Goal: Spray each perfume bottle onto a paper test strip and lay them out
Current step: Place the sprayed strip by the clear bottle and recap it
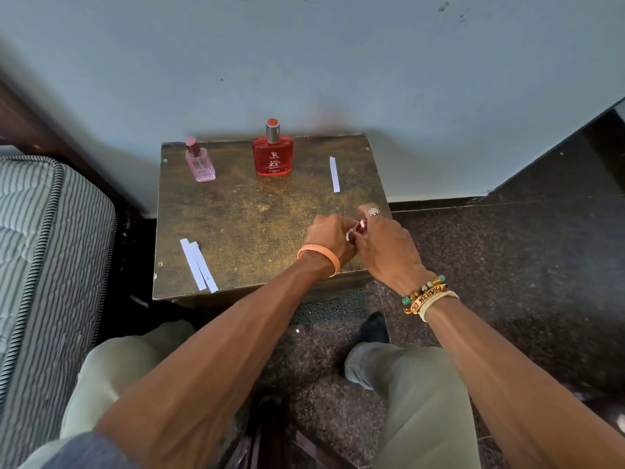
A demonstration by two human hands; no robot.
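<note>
Pale trousers (422, 401) on the person's knees fill the bottom of the view, and both forearms reach out over them to the near right part of the small table (253, 214). Over that spot the left hand (329, 236), with an orange band at the wrist, has its fingers curled round a small bottle (360, 227), of which only a dark red, shiny top shows between the two hands. The right hand (385, 245), beaded bracelets at the wrist and a ring on one finger, bends in from the side and pinches that top; its forefinger lifts slightly

My reading is that a cap is being worked on this third bottle, though I cannot tell whether it is coming off or going on. One paper strip (334, 174) lies alone near the table's far right, and two more strips (199, 265) lie overlapping at the near left edge. The pink bottle (199, 160) and the red bottle (273, 152) stand upright and capped at the back, well apart from the hands

If the cap is coming off, the next move needs one hand freed to fetch a strip, with the nozzle aimed at the paper
</note>
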